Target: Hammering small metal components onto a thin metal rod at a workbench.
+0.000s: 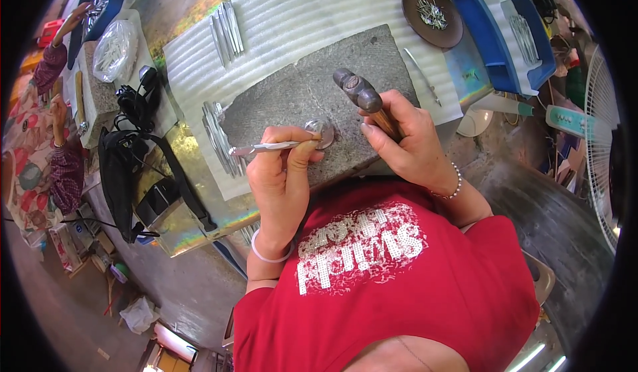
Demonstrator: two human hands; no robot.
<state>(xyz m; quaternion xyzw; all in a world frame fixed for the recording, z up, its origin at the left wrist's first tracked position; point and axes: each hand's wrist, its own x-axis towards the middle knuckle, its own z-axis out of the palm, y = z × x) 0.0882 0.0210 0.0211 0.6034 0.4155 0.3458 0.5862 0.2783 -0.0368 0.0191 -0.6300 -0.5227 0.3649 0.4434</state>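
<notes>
My left hand [282, 166] pinches a slender silver metal piece [262, 147] between thumb and fingers. Its right end is at a small round metal block [320, 132] on the grey stone slab [279, 99]; fingers hide whether the two touch. My right hand [407, 136] is closed round the wooden handle of a hammer [359, 91], whose dark metal head is above the slab. Left of the slab lies a bundle of similar silver pieces [222, 139]. A single slim silver piece [423, 77] lies to its right.
White foam sheeting [292, 29] covers the table, with more silver pieces [226, 31] at the back left. A brown plate [432, 16] of small metal bits and a blue tray [478, 33] stand back right. A fan [601, 146] is far right. Another person's hands [58, 116] are far left.
</notes>
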